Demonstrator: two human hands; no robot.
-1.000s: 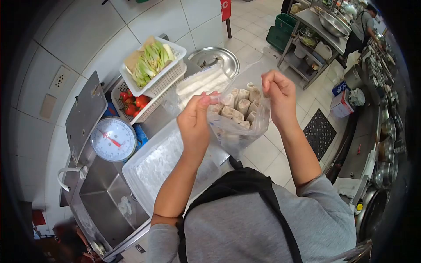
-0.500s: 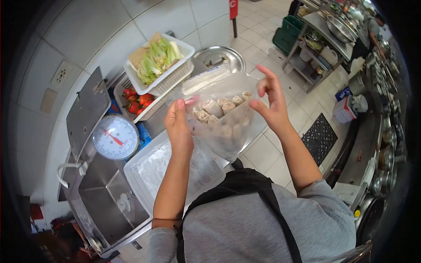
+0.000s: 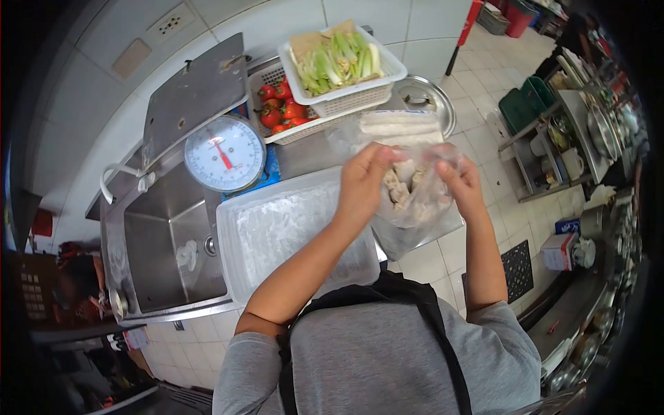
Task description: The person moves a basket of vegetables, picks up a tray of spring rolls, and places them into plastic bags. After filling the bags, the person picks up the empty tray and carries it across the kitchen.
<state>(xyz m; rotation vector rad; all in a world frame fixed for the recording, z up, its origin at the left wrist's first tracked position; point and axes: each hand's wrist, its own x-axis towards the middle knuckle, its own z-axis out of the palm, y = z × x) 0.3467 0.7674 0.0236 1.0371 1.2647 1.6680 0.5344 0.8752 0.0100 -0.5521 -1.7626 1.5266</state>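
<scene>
A clear plastic bag [image 3: 415, 220] with several pale, rolled pieces inside hangs between my two hands. My left hand [image 3: 370, 176] is closed on the bag's left edge, thumb and fingers pinched together. On the other side, my right hand [image 3: 456, 176] pinches the bag's right edge near its opening. Behind the bag lies another plastic package [image 3: 401, 126] of long white pieces. Below and left of my hands is a translucent plastic tub [image 3: 290, 235], with whitish residue across its bottom.
A dial scale [image 3: 225, 153] stands beside the sink [image 3: 166, 242]. Behind are a white basket of leafy greens [image 3: 339, 66], a basket of red tomatoes [image 3: 277, 111] and a round metal lid [image 3: 443, 104]. Metal shelving [image 3: 581, 131] stands at the right.
My right hand has gone from open beside the bag to pinching its edge. Both hands are closer together, and the bag's opening is narrower. The view has turned, shifting the surroundings.
</scene>
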